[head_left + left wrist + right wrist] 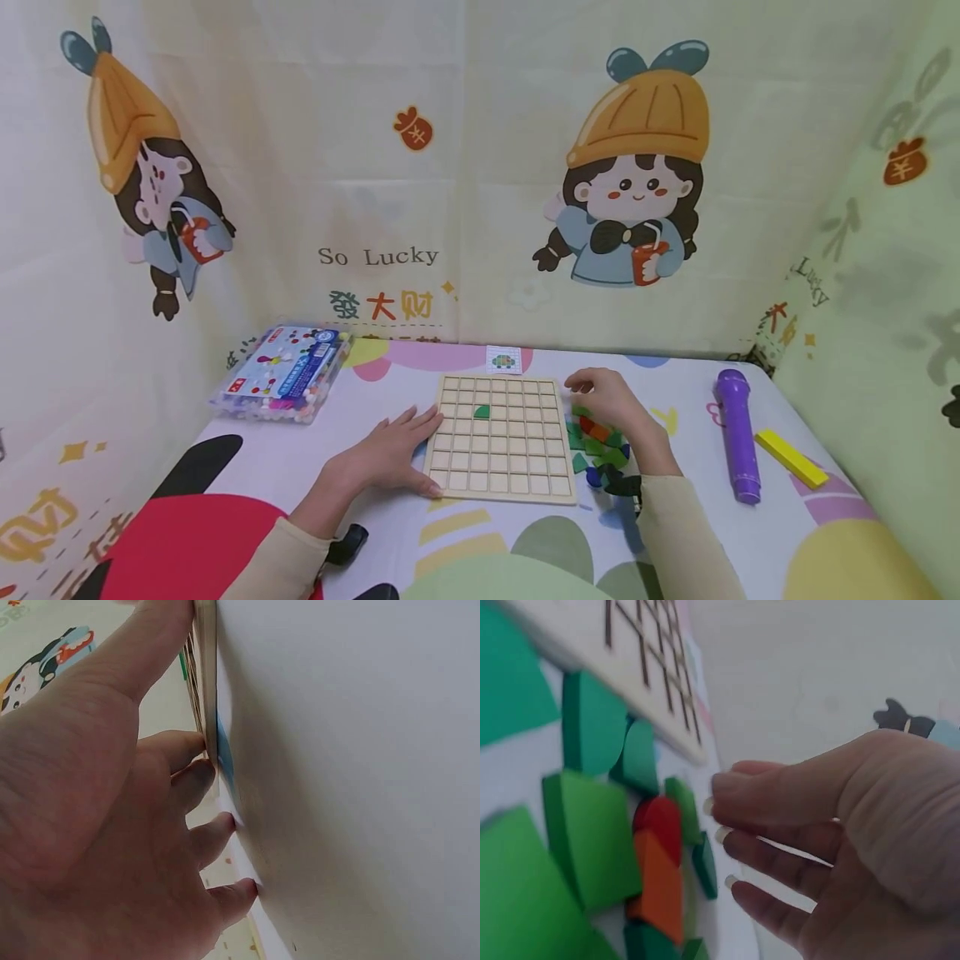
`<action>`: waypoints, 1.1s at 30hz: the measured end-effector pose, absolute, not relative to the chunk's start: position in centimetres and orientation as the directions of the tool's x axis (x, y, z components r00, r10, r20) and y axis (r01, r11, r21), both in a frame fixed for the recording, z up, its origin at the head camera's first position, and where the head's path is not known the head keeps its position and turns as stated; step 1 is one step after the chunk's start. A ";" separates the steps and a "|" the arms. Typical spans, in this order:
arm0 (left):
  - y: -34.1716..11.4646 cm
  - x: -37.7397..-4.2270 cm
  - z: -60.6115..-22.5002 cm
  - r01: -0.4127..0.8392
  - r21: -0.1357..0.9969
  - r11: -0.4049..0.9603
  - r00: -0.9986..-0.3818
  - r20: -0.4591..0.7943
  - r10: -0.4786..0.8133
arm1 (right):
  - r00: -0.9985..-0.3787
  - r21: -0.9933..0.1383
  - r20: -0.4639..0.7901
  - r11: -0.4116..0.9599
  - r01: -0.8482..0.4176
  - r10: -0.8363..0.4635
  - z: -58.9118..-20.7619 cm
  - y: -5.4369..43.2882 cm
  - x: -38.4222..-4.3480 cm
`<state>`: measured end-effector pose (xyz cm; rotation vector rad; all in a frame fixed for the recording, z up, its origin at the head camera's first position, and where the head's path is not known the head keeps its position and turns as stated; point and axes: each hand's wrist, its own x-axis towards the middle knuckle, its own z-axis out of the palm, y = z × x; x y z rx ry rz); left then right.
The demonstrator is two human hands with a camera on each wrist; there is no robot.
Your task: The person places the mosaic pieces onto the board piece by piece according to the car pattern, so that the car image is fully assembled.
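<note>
A wooden grid board (502, 497) lies flat on the table, with one green quarter-round tile (482, 412) in an upper-left square. My left hand (386, 454) rests at the board's left side, fingers spread; its thumb touches the lower left corner. In the left wrist view, fingertips (196, 742) meet the board's edge. Right of the board lies a loose pile of green, blue, orange and red tiles (592, 447). Over its far end hovers my right hand (611, 404), fingers loosely bent. Thumb and forefinger nearly meet in the right wrist view, with no tile visible between them.
Behind the board lies a small pattern card (503, 360). A clear plastic box (281, 371) with a printed label stands at the back left. To the right are a purple microphone-shaped object (738, 435) and a yellow bar (791, 458). Printed curtains enclose the table.
</note>
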<state>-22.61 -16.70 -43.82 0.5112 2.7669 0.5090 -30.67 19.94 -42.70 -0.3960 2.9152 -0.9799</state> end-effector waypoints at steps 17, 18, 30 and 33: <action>-16.9 -22.6 -44.0 0.288 0.381 0.879 -0.899 -0.209 0.385 | -0.970 -0.546 -0.088 0.825 -0.144 -0.227 -42.9 19.9 -30.8; -16.9 -22.6 -44.0 0.287 0.382 0.879 -0.899 -0.209 0.384 | -0.971 -0.545 -0.092 0.828 -0.135 -0.219 -42.8 19.9 -30.8; -17.0 -22.9 -44.3 0.295 0.377 0.878 -0.898 -0.203 0.389 | -0.973 -0.562 -0.052 0.812 -0.159 -0.227 -42.8 20.1 -30.9; -17.0 -22.9 -44.3 0.294 0.379 0.877 -0.898 -0.205 0.389 | -0.966 -0.571 -0.029 0.798 -0.194 -0.255 -42.6 20.2 -30.8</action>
